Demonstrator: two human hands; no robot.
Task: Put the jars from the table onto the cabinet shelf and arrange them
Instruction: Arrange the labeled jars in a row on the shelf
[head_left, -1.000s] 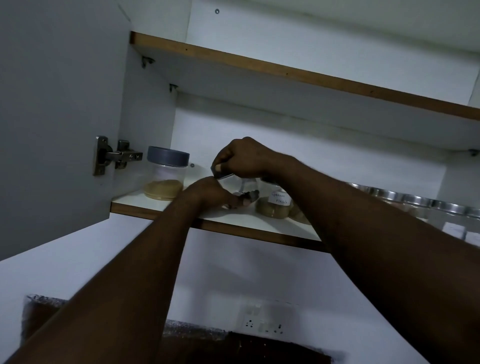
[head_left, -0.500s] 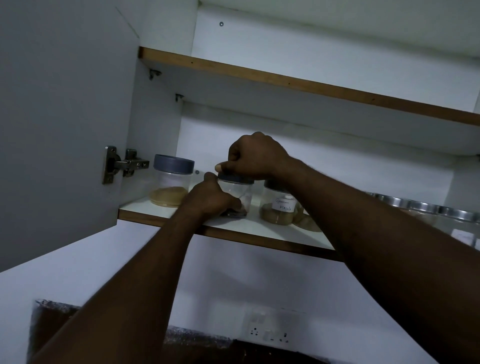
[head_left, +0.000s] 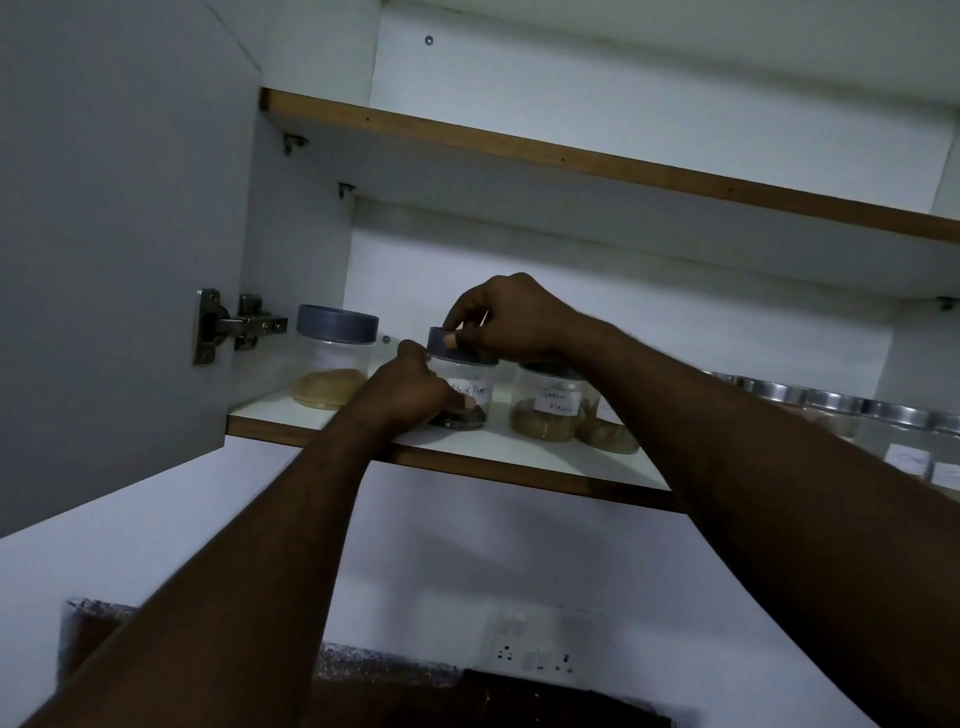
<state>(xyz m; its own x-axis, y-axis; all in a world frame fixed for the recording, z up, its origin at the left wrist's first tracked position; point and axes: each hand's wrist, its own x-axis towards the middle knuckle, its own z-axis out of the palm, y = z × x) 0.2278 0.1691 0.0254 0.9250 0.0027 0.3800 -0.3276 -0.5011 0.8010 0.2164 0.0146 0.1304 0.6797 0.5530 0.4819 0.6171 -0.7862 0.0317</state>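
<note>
Grey-lidded black pepper jar (head_left: 462, 395) stands on shelf (head_left: 519, 452) just left of Garam Masala jar (head_left: 550, 410), left hand (head_left: 410, 389) gripping its body & right hand (head_left: 514, 322) pinching its lid; several jars shelved, arranging prob. unfinished.

Dim light; white wall (head_left: 467, 561), socket (head_left: 535, 660) (low down); open cabinet door (head_left: 104, 260), steel hinge (head_left: 234, 327).
</note>
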